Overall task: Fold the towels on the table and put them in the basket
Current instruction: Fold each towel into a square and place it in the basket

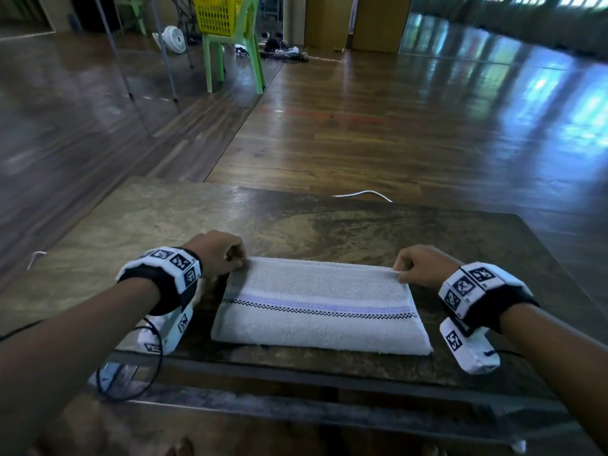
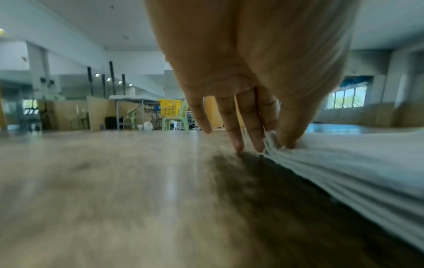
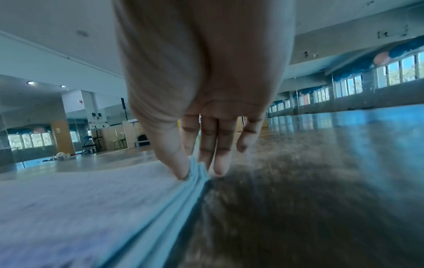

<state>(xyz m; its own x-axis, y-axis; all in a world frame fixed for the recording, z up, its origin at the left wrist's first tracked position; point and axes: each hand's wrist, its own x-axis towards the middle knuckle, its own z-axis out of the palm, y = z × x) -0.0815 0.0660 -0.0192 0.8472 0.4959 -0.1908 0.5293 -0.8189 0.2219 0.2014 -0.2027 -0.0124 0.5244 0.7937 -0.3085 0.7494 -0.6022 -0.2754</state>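
Observation:
A white towel (image 1: pixel 320 304) with a lilac and black checked stripe lies folded in several layers on the brown table (image 1: pixel 164 222), near its front edge. My left hand (image 1: pixel 238 258) pinches the towel's far left corner (image 2: pixel 273 143) between thumb and fingers. My right hand (image 1: pixel 399 269) pinches the far right corner (image 3: pixel 195 168) the same way. Both corners sit low at the table. The yellow basket (image 1: pixel 218 13) stands on a green chair (image 1: pixel 237 57) far across the room; the left wrist view shows the basket (image 2: pixel 169 107) too.
A white cable (image 1: pixel 362 194) lies on the floor just past the table's far edge. A small white fan (image 1: pixel 172 39) and dark clutter (image 1: pixel 283 49) sit on the wooden floor near the chair. Metal stand legs (image 1: pixel 121 60) rise at the left.

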